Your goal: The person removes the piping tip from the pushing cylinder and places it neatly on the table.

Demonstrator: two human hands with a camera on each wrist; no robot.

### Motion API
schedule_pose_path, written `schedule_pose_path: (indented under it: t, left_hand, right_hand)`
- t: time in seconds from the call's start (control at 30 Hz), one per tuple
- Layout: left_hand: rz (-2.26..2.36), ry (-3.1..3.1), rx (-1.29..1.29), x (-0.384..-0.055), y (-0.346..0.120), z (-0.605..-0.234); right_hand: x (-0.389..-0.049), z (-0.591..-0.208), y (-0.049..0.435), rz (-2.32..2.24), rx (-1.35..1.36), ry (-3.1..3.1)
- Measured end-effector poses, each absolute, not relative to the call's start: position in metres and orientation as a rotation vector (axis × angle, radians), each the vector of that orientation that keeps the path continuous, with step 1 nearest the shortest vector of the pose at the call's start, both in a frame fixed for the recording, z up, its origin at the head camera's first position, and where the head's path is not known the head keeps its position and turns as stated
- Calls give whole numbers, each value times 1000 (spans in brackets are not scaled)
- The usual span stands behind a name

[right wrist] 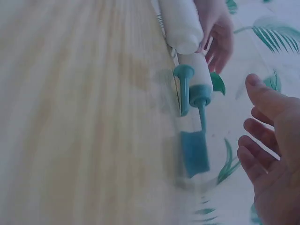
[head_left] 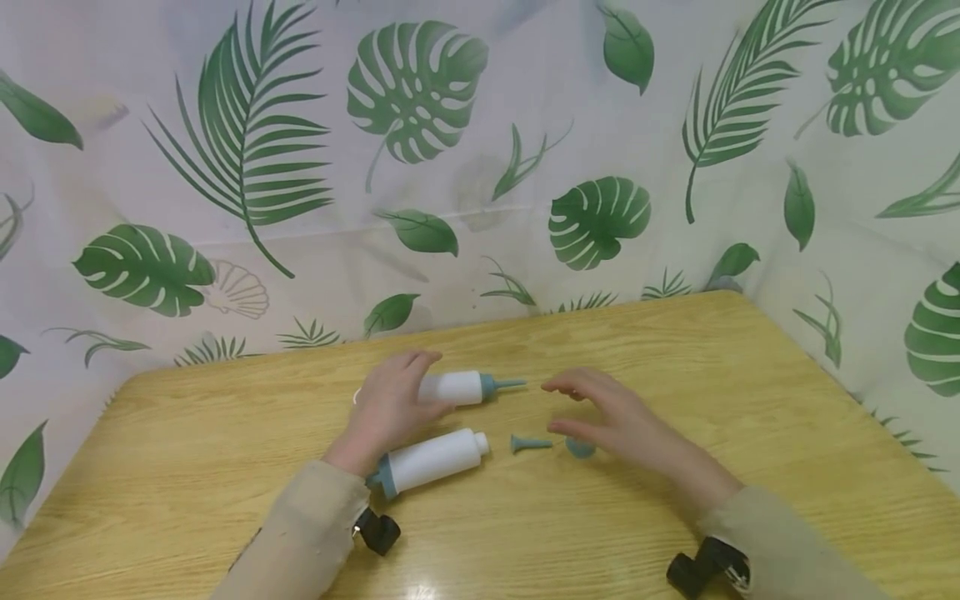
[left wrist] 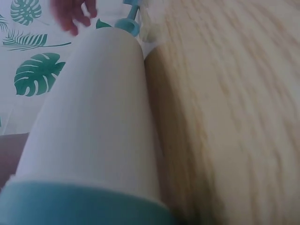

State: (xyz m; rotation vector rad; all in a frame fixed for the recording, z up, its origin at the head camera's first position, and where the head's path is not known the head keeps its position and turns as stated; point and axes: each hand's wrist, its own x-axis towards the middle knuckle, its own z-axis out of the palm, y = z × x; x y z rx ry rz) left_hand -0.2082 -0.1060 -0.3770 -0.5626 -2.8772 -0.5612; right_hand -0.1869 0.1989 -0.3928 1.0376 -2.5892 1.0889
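Note:
My left hand (head_left: 386, 408) spans the left part of the far white squeeze bottle (head_left: 459, 388), with thumb and fingers spread on either side of it. That bottle lies on its side and has a teal collar and thin nozzle (head_left: 512, 383) pointing right. Nearer lies a second white bottle (head_left: 438, 461), its teal end (left wrist: 84, 204) to the left and a bare white neck to the right. My right hand (head_left: 611, 421) hovers, fingers loosely bent and holding nothing, by a small teal cap (right wrist: 194, 152). A loose teal nozzle (right wrist: 184, 91) lies between cap and near bottle.
Everything lies on a wood-grain table (head_left: 525, 533). Behind and to the right of it hangs a white cloth (head_left: 510, 242) with green leaf prints. A black wrist camera (head_left: 378, 531) sits at the left sleeve, another (head_left: 705, 568) at the right.

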Motion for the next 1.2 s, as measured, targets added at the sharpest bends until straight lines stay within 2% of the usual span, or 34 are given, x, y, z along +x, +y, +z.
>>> schedule_pose_path:
  t: [0.3,0.57,0.87,1.2]
  left_hand:
    - [-509,-2927,-575,-209,-105,-383]
    - [-476,-2902,-612,-209,-105,-387]
    - [-515,-2851,-636,-210,-105,-387]
    - [-598,-2706,-666,-206,-113,-378]
  right_hand:
    - [-219,-389,140,952,1059,-2804]
    - [-231,-392,111,760,873,-2967]
    - [-231,-391,107,848,750,-2993]
    - [-239,-387,119,1185,914,-2880]
